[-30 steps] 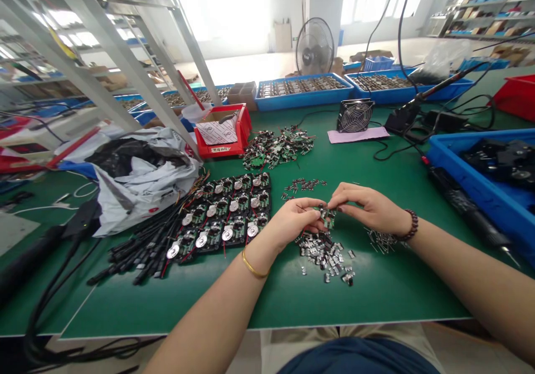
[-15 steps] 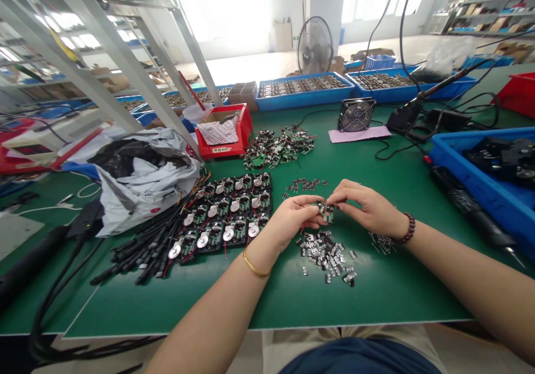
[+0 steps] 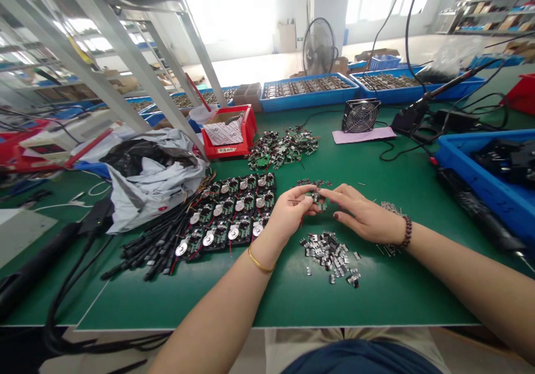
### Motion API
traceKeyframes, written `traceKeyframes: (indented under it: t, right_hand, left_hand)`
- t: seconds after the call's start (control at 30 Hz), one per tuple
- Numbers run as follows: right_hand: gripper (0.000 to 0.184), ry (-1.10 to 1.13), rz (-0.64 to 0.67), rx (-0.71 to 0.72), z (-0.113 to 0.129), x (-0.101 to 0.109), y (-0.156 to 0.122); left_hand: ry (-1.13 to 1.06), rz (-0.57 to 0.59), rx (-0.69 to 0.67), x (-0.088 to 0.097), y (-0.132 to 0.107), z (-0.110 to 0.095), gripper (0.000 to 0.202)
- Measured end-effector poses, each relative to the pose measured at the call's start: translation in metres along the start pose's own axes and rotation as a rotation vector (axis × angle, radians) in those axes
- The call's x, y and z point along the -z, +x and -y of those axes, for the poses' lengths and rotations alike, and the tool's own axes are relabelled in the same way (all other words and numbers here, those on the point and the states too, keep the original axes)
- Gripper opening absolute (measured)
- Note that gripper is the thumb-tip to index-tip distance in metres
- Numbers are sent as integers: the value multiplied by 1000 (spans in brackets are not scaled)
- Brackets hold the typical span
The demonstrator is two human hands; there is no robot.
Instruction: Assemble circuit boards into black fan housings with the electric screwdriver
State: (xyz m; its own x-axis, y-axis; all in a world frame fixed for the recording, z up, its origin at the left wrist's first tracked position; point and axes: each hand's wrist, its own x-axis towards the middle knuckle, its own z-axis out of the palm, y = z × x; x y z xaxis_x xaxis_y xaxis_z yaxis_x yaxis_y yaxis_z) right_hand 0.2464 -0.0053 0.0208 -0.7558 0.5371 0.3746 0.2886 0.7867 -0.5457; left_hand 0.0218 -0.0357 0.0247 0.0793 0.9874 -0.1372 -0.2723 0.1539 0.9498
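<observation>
My left hand [image 3: 292, 209] pinches a small green circuit board [image 3: 320, 201] between thumb and fingers, above the green bench. A thin red wire hangs below that hand. My right hand [image 3: 359, 215] reaches in from the right, its index fingertip at the board's upper edge. Its thumb stands apart from the fingers, and I see nothing held there. Just below the hands is a loose heap of small silver and black metal parts [image 3: 330, 254]. Thin metal pins [image 3: 388, 209] lie beside and partly under my right wrist. Small dark components [image 3: 321, 183] are behind my fingers.
Rows of black housings with circuit boards [image 3: 229, 209] sit left of my hands, by black cables [image 3: 154, 243]. Beyond lie a heap of boards [image 3: 284, 146], a red bin [image 3: 229, 150] and a small fan [image 3: 361, 116]. An electric screwdriver [image 3: 476, 207] and blue bin [image 3: 455, 154] are right.
My right hand's pinch at the board has loosened; its thumb has dropped away and the index finger is extended. The left hand still holds the board. The view has shifted slightly.
</observation>
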Motion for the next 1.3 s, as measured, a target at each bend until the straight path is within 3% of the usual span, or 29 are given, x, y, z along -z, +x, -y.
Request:
traceKeyframes:
  t: [0.1, 0.17, 0.3, 0.53, 0.73, 0.93, 1.1, 1.3]
  right_hand:
    - [61, -73, -69, -150, -4, 4, 3]
    - [48, -173, -104, -261, -10, 11, 11]
    - [19, -319, 25, -318, -22, 14, 37]
    - [8, -477, 173, -344, -23, -12, 72]
    - [2, -448, 272, -364, -12, -11, 64]
    - [19, -392, 301, -317, -4, -11, 46]
    - [10, -318, 225, -322, -5, -12, 30]
    - [6, -122, -31, -317, -1, -1, 15]
  left_hand:
    - [9, -97, -104, 7, 7, -3, 41]
    - [8, -166, -171, 12, 10, -5, 44]
    - [19, -242, -249, 15, 12, -7, 44]
    - [68, -233, -276, 10, 10, -5, 40]
    - [78, -225, -279, 9, 9, -5, 36]
    - [93, -213, -270, 5, 7, -5, 35]
    - [134, -184, -254, 2, 7, -4, 33]
    - [214, -120, -256, -8, 1, 3, 33]
